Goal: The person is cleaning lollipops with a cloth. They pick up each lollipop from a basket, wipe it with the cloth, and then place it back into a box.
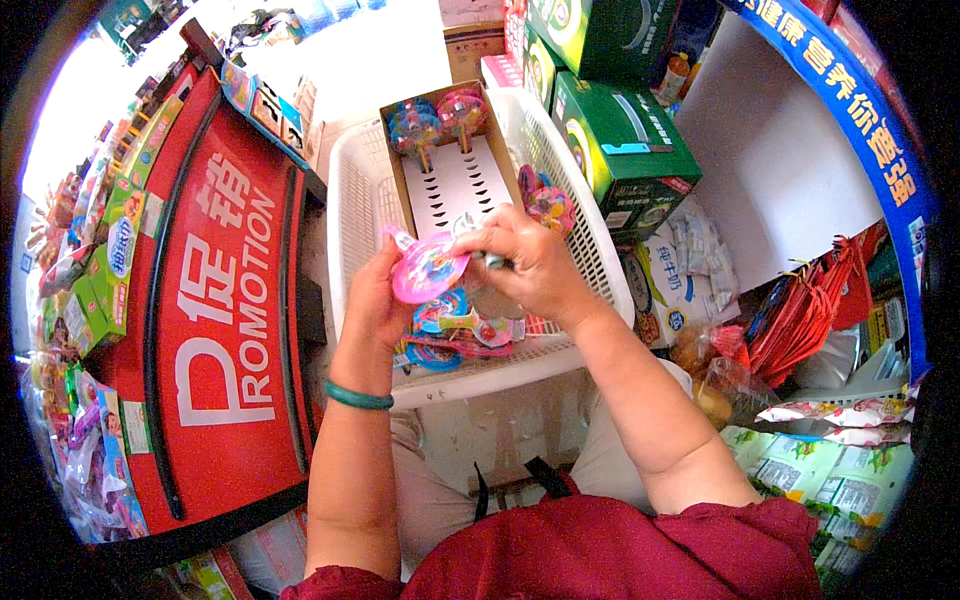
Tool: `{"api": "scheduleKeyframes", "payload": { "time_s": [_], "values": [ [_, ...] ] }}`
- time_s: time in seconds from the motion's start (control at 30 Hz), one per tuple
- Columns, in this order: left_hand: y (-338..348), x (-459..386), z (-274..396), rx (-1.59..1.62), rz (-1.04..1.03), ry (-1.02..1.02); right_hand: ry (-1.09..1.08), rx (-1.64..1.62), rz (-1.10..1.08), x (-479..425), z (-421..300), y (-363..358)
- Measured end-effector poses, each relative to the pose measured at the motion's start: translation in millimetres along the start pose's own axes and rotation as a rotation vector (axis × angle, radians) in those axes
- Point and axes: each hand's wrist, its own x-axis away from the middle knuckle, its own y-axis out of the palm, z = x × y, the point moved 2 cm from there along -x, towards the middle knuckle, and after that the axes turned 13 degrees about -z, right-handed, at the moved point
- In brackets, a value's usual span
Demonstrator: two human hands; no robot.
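Observation:
Above a white plastic basket [616, 279], my left hand [373, 296] grips a pink round plastic toy [426, 271] by its left side. The fingers of my right hand [534, 259] pinch at the toy's right edge; a small shiny piece shows between them, too covered to name. Directly below, more colourful plastic toys [442, 311] lie in the basket, partly hidden by my hands. A cardboard box [395, 176] sits tilted in the basket, with a white slotted insert [459, 196]. Blue toys [415, 127] and pink toys [461, 111] stand on sticks at its far end.
To the left is a red promotion counter [232, 300] with packaged goods on it. Green cartons [626, 150] are stacked beyond the basket's right side. Red items [802, 315] and green-white packets [832, 480] lie at the right. Another toy cluster [551, 206] is beside the box.

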Motion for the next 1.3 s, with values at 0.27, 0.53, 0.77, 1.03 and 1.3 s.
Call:
{"api": "scheduleKeyframes", "payload": {
  "time_s": [0.27,0.53,0.77,1.03,1.3],
  "values": [
    [41,17,13,-0.869,-0.16,0.35,0.289,-0.754,-0.005,-1,27,-22],
    [48,14,-5,-0.624,-0.234,0.158,0.303,-0.753,0.081,-3,27,-18],
    [47,13,-3,-0.395,-0.125,0.102,0.204,-0.463,0.371,-8,23,-22],
    [53,14,-8,-0.483,-0.14,0.143,0.214,-0.179,0.192,-10,7,-14],
    [51,13,-13,-0.611,-0.048,0.194,0.142,-0.04,0.299,-10,2,-1]
  ]
}}
